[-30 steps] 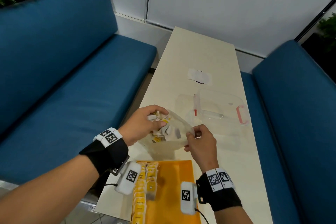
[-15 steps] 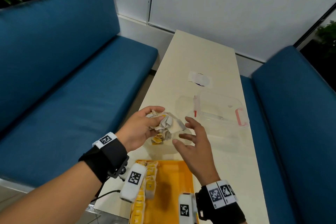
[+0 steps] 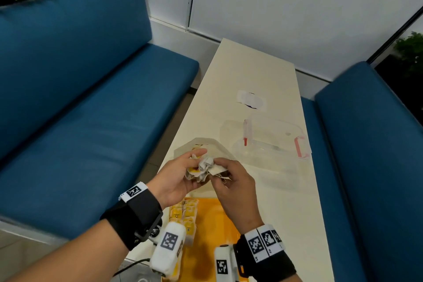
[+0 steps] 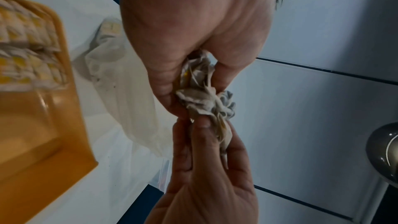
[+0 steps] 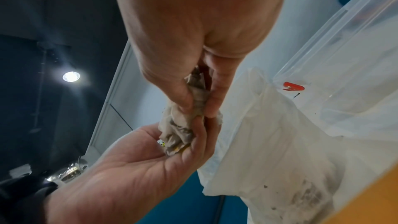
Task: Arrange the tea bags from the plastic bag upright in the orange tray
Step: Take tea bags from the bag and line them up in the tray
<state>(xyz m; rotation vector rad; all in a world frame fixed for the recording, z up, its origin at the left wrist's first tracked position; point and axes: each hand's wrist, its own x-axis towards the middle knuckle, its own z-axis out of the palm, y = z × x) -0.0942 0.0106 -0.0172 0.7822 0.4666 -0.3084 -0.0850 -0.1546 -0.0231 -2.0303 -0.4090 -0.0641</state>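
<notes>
Head view is showing two bare hands meeting above a long cream table [image 3: 256,71] that is running toward 12 o'clock between two blue benches [image 3: 80,103]. Left hand [image 3: 176,176] is cupping a crumpled clump of tea bags [image 3: 203,167], its fingers curling around the clump from 9 o'clock. Right hand [image 3: 233,181] is pinching the same clump from 3 o'clock, thumb and fingertips pressing together on the paper. Left wrist view is showing the clump [image 4: 204,98] squeezed between both hands, with thin strings trailing from it; the right hand [image 4: 206,168] is reaching in from 6 o'clock and the left hand [image 4: 193,28] from 12 o'clock. Right wrist view is showing the left hand [image 5: 133,173] lying palm up under the clump [image 5: 178,129] while the right hand [image 5: 193,40] is gripping it from above.

Plastic bag [image 3: 206,144] is lying slack on the table just past the hands, at 12 o'clock from them, with a few tea bags showing inside. Orange tray [image 3: 212,231] is sitting at 6 o'clock, below the hands, near the table's front edge. Two rows of tea bags are standing upright along its left side [image 3: 185,213]. Clear plastic box [image 3: 272,142] with red clips is resting at 2 o'clock from the hands, just beside the plastic bag
</notes>
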